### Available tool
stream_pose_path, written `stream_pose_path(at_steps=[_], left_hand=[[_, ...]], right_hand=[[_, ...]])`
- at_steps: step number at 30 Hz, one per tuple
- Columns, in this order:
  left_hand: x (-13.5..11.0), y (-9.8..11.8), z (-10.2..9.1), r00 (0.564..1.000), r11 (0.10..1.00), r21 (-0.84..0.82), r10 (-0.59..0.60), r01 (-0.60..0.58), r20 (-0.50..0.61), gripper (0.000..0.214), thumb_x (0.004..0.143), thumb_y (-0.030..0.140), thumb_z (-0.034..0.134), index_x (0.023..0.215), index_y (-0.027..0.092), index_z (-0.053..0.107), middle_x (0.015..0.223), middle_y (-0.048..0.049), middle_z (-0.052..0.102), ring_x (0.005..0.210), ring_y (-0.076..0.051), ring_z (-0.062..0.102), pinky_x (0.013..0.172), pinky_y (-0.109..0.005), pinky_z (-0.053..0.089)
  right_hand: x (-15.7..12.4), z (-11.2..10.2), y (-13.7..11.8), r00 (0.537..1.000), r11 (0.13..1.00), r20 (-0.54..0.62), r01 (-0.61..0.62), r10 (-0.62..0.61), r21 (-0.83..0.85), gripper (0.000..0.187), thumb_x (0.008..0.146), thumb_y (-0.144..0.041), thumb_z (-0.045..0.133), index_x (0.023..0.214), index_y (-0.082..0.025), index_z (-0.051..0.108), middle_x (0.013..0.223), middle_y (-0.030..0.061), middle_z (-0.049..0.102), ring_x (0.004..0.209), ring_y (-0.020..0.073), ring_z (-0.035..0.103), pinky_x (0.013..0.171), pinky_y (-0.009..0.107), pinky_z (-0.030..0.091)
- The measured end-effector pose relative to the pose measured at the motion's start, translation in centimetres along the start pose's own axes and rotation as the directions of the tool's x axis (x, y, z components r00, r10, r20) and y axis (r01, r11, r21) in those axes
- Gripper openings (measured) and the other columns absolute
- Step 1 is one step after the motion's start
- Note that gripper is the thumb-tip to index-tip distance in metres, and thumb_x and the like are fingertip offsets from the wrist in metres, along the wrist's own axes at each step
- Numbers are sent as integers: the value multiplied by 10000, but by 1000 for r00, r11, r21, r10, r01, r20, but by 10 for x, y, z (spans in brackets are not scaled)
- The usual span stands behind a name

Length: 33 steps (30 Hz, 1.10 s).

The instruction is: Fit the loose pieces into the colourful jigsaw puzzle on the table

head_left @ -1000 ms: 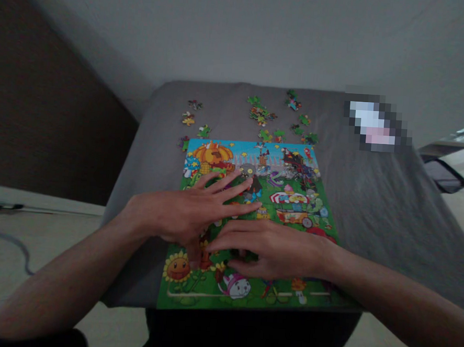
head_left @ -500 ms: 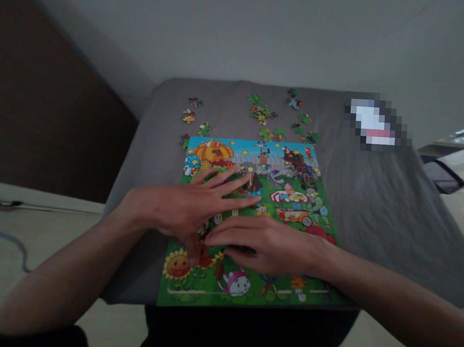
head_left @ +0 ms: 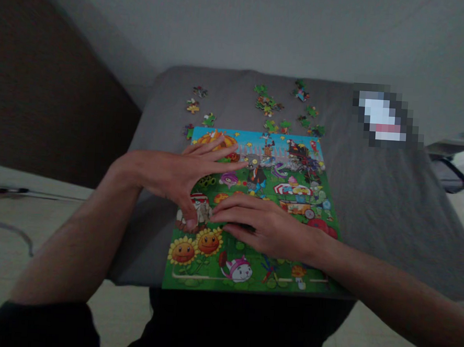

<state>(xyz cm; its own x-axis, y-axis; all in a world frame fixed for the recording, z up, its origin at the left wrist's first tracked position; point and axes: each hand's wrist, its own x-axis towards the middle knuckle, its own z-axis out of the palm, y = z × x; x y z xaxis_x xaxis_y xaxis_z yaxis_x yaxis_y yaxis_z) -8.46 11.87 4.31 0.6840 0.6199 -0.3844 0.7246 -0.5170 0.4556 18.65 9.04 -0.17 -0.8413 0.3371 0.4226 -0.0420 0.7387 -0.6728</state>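
A colourful cartoon jigsaw puzzle [head_left: 237,247] in a flat board lies on the grey-covered table, showing sunflowers, a pumpkin and zombies. Over its upper left part my left hand [head_left: 173,172] is open, fingers spread, with the thumb tip on the bearded figure near the left edge. My right hand [head_left: 264,222] rests across the middle of the puzzle, its fingers stretched to the left. Those fingertips lie just right of the left thumb, beside the bearded figure. No loose piece shows in either hand. The palms hide part of the picture.
Loose jigsaw pieces [head_left: 265,105] lie in groups beyond the board's far edge. A blurred-out object [head_left: 385,117] is at the table's far right. The grey cloth [head_left: 386,219] covers the table, which stands against a pale wall [head_left: 264,29].
My left hand has moved up and left, uncovering the bearded figure and the second sunflower. My right hand has shifted slightly up. The view has tilted a little.
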Motion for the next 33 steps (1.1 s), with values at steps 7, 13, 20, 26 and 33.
stream_pose_path(at_steps=[7, 13, 20, 26, 33], left_hand=[[2, -6, 3, 1000, 999, 44, -3, 5, -27, 1433, 698, 877, 847, 1803, 353, 100, 1897, -136, -37, 1727, -492, -78, 1362, -731, 14], [4, 0, 4, 999, 996, 72, -51, 52, -8, 1468, 652, 834, 899, 1802, 339, 134, 1894, -151, -63, 1710, -532, -106, 1346, -761, 12], [5, 7, 7, 998, 997, 58, -54, 52, 24, 1395, 677, 749, 929, 1793, 342, 197, 1893, -137, -82, 1719, -495, -126, 1354, -733, -23], [6, 6, 7, 999, 998, 52, -47, 47, 4, 1366, 666, 698, 963, 1781, 366, 248, 1892, -115, -86, 1711, -512, -137, 1342, -757, -42], [4, 13, 4, 998, 998, 35, -54, 53, 15, 1327, 723, 639, 963, 1786, 378, 213, 1888, -120, -89, 1712, -503, -128, 1345, -761, -17]], right_hand=[[-4, 6, 4, 998, 995, 19, 62, -60, -78, 239, 1150, -168, 567, 1298, -166, 755, 1293, 96, 822, 1207, 173, 779, 1091, 354, 643], [1, 3, 0, 995, 997, 88, -30, 37, -77, 237, 1082, -187, 706, 1314, -193, 754, 1219, 92, 803, 1186, 218, 739, 1085, 417, 618], [4, 6, -2, 997, 1000, 74, -22, 22, -1, 140, 1091, -185, 686, 1198, -159, 771, 1175, 100, 774, 1131, 206, 735, 1048, 387, 618], [3, 7, -3, 996, 999, 90, -9, 5, 42, 133, 1093, -168, 674, 1181, -144, 771, 1186, 105, 760, 1130, 188, 739, 1034, 340, 624], [3, 7, -4, 990, 995, 135, -61, 51, 76, 142, 1077, -166, 706, 1206, -173, 765, 1227, 95, 758, 1175, 185, 736, 1049, 361, 628]])
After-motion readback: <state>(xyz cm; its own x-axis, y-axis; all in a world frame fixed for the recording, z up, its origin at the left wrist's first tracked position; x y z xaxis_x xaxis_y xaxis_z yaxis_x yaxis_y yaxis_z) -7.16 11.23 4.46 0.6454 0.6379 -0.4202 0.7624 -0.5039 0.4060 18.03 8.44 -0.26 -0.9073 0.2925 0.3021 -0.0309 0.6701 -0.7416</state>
